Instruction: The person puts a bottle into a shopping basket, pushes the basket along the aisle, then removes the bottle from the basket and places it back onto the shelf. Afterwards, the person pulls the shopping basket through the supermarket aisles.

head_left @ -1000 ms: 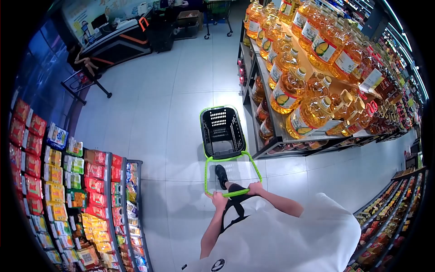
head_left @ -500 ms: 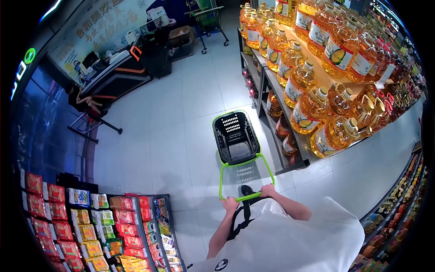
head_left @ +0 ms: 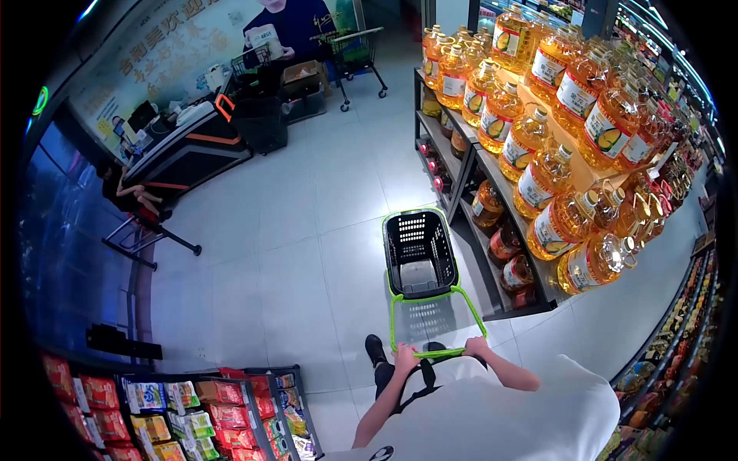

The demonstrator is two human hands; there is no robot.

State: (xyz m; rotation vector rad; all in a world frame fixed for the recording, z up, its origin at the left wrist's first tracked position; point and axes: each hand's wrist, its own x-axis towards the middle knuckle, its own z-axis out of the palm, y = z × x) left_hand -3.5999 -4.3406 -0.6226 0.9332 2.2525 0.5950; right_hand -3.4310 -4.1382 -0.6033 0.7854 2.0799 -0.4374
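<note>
Both my hands grip the bright green handle of a black basket standing on the floor in front of me. My left hand is closed around the handle's left end, and my right hand around its right end. Inside, the basket looks empty, with slotted walls and a green rim. A black shoe shows left of the handle; another is partly hidden beneath it.
Oil bottles fill a display at the right. Snack shelves stand at the lower left, more shelves at the lower right. A person sits near the counter; a shopping cart stands at the back.
The basket, the handle and both hands now sit further right and lower in view. The snack shelves have shifted down, and more of the back wall shows. Both hands still grip the handle.
</note>
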